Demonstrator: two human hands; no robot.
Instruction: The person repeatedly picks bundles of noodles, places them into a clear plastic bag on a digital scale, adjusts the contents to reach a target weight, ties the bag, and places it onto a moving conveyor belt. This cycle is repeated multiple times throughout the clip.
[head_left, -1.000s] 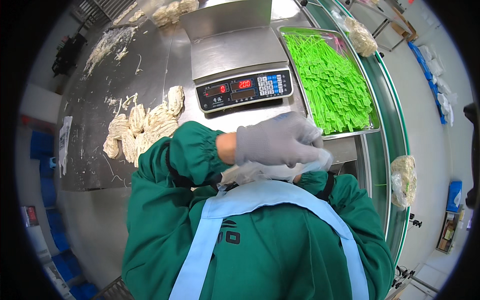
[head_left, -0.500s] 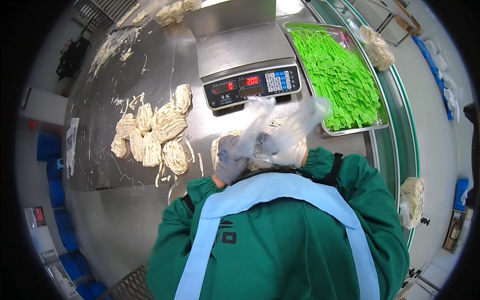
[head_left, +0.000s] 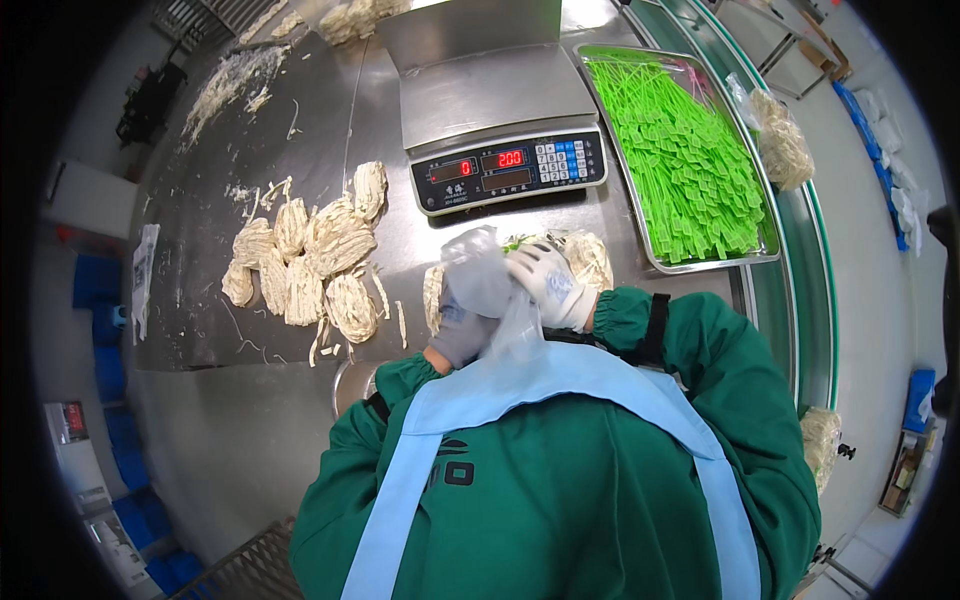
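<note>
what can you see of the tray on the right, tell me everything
The tray is shallow, rectangular and silvery, apparently metal, with a narrow rim. It sits right of the scale, slightly angled in view, heaped with thin bright-green strips with flat tabs; something pink shows near its far end. Neither the left hand nor right hand touches it.

"Tabletop and scale?"

"Dark grey metal tabletop (head_left: 320, 110): smooth, dull sheen. Silver flat metal scale pan (head_left: 500, 100): smooth, satin."

"Tray and contents?"

"Silver rectangular metal tray (head_left: 715, 264): glossy rim. Bright green strip-shaped ties (head_left: 690, 170): plastic, smooth."

"Bag and bundles?"

"Clear crumpled film bag (head_left: 475, 272): plastic, glossy. Cream-coloured stranded bundles (head_left: 338, 242): matt, rough."

"Workwear?"

"Grey-gloved left hand (head_left: 463, 332), white-gloved right hand (head_left: 550, 286): matt cloth. Light blue apron (head_left: 570, 383): cloth, matt, fairly smooth."
</note>
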